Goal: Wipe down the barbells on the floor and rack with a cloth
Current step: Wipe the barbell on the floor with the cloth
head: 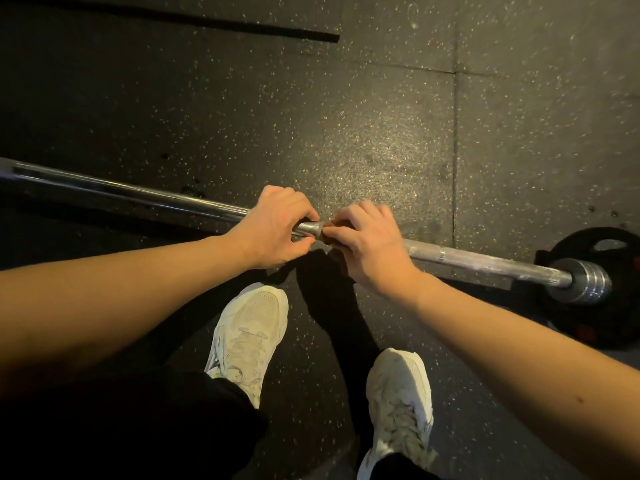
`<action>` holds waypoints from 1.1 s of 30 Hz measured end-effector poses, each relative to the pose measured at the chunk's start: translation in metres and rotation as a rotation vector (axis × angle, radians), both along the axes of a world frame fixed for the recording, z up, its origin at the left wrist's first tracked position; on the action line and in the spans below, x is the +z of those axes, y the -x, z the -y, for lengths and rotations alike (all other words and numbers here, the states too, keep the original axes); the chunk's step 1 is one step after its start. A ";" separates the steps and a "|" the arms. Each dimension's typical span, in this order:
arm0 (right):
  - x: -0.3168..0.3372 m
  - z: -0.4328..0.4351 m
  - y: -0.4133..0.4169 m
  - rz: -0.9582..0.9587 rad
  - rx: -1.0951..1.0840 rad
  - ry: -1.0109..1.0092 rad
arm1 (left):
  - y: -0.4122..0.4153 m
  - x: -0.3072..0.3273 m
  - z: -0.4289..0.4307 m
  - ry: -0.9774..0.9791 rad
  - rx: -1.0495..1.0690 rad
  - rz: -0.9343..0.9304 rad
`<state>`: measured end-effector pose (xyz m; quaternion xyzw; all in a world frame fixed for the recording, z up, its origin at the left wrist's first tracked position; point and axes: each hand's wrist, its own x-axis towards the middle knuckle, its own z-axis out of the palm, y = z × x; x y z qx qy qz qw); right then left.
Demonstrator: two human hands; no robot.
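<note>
Bare forearms fill the lower corners of the head view, reaching down over dark trouser legs and two pale trainers (249,337) planted on the speckled rubber floor (346,133). Beyond the toes lies the barbell (138,197), running from the left edge of the floor tiles across to the right, where its sleeve collar (585,284) meets a black weight plate (616,258) resting near the right edge. Both hands sit on the middle of the shaft, almost touching each other. The left hand (273,233) is curled around the smooth chrome part, fingers wrapped over the top. The right hand (372,245) is clenched over the start of the knurled stretch, and a small brownish scrap showing between its thumb and fingers looks like the cloth (334,226), though most of it is hidden inside the grip. As I judge it, the main risk is that the cloth is bunched too small, so bare fingertips drag along the knurling and get scraped, or part of the shaft goes unwiped. With only one plate visible, the bar may also roll toward the trainers if pushed sideways rather than along its length. A dark strip (207,20) lies well apart near the top edge of the floor, out of the way.
</note>
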<state>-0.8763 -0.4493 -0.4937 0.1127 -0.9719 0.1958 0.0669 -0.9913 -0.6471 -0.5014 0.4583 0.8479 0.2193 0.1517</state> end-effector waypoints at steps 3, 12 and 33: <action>0.000 -0.024 -0.016 -0.028 0.034 -0.010 | -0.001 -0.002 0.002 -0.017 0.014 0.008; -0.002 -0.014 -0.005 0.000 0.033 0.000 | 0.001 -0.002 0.000 -0.034 -0.001 -0.025; 0.001 0.010 0.012 0.081 -0.042 0.101 | 0.002 0.004 0.013 0.040 0.100 -0.016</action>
